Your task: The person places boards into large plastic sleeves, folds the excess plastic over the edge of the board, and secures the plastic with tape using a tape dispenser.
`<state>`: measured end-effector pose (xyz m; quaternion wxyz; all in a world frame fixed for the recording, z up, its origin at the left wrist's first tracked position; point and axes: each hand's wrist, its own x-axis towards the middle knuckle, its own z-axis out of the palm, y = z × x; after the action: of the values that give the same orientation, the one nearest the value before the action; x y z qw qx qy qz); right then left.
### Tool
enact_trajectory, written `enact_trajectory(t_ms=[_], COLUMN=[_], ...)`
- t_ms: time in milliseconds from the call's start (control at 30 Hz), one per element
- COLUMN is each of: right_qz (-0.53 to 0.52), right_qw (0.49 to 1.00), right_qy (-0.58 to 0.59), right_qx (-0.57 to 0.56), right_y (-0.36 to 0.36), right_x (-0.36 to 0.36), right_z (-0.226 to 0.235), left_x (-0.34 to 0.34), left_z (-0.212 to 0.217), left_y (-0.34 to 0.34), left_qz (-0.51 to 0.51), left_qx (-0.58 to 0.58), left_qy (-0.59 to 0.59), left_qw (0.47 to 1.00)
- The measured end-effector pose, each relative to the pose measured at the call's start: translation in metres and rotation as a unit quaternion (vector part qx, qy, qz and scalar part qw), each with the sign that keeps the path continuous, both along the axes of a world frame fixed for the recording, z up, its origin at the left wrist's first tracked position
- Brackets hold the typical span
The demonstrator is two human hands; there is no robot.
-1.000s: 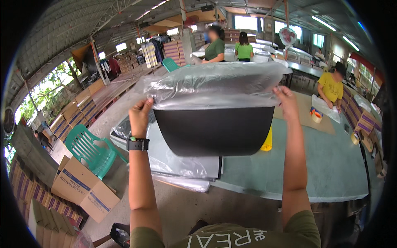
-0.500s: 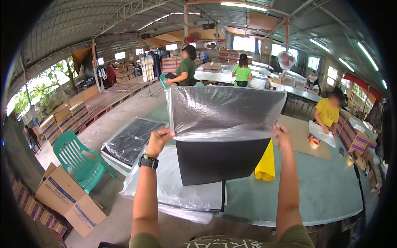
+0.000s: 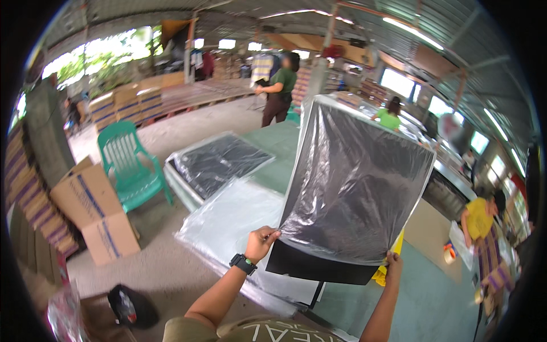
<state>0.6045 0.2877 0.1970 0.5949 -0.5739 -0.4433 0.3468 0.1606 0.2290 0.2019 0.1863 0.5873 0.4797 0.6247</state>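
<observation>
Cannot make out detail in the blurred fan (image 3: pixel 450 126), nor see the yellow sheet (image 3: pixel 380 278) whole behind the black board (image 3: pixel 319 264).

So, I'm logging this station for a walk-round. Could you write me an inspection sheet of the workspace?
Surface: green tabletop, bearing a plastic-wrapped dark stack and a plastic-covered pale stack at its left.
Job's things: black board mostly inside a clear plastic sleeve, its near edge sticking out.
Clutter: orange tape roll and brown cardboard sheet at right; open carton and black bag at left, off the table.
Hands: left hand and right hand each pinch the sleeve near its opening.
Cables: nothing seen.
Surroundings: green plastic chair at left; co-worker in yellow at far right.
</observation>
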Motion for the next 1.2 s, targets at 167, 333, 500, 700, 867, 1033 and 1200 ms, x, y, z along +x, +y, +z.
enact_trajectory(t_ms=[167, 333, 500, 700, 867, 1033, 1200], right_qz=[0.139, 0.301, 0.381, 0.383, 0.321, 0.261, 0.198], right_qw=[0.986, 0.939, 0.902, 0.903, 0.93, 0.943, 0.956], right_qy=[-0.093, -0.154, -0.163, -0.12, -0.065, -0.027, -0.04], right_qx=[0.008, -0.055, -0.122, -0.155, -0.165, -0.206, -0.214], right_y=[0.048, 0.084, 0.109, 0.075, 0.046, 0.011, -0.025], right_x=[-0.037, -0.106, -0.159, -0.173, -0.113, -0.047, 0.008], right_z=[0.044, 0.035, -0.024, -0.065, -0.082, -0.093, -0.112], left_x=[-0.008, -0.014, 0.001, 0.034, 0.068, 0.07, 0.072], left_z=[0.005, -0.021, -0.07, -0.101, -0.097, -0.092, -0.086], left_y=[-0.065, -0.152, -0.217, -0.257, -0.283, -0.276, -0.268], left_qz=[0.09, 0.183, 0.216, 0.243, 0.131, 0.055, 0.029], left_qx=[-0.11, -0.231, -0.258, -0.297, -0.366, -0.378, -0.404], left_qy=[-0.078, -0.114, -0.181, -0.16, -0.221, -0.218, -0.159], left_qw=[0.987, 0.949, 0.924, 0.91, 0.894, 0.898, 0.901])
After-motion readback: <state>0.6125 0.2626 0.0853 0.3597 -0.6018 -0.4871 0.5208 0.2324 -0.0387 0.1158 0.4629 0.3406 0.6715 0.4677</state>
